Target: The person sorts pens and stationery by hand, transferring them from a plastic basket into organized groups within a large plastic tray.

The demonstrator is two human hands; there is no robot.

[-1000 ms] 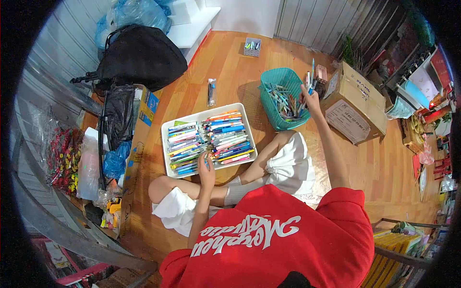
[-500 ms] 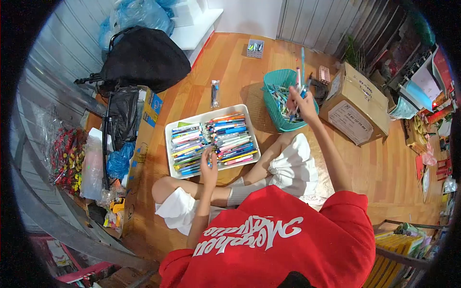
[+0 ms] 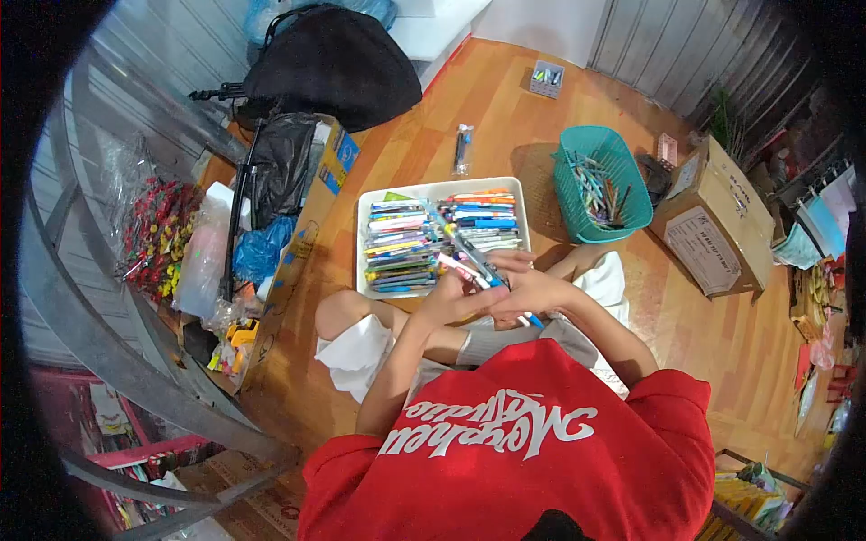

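**Left hand and right hand closed together around a loose bunch of slim multicoloured pens**

The hands meet at the near right corner of a shallow white rectangular plastic tray, which holds two side-by-side rows of colourful stacked pens. To its right, a deep teal plastic basket contains a loose jumble of pens. Farther off, a small grey box holds a few slim items, too small to identify. All three containers rest on a glossy orange-brown wood-plank floor. A brown cardboard carton stands right of the basket.
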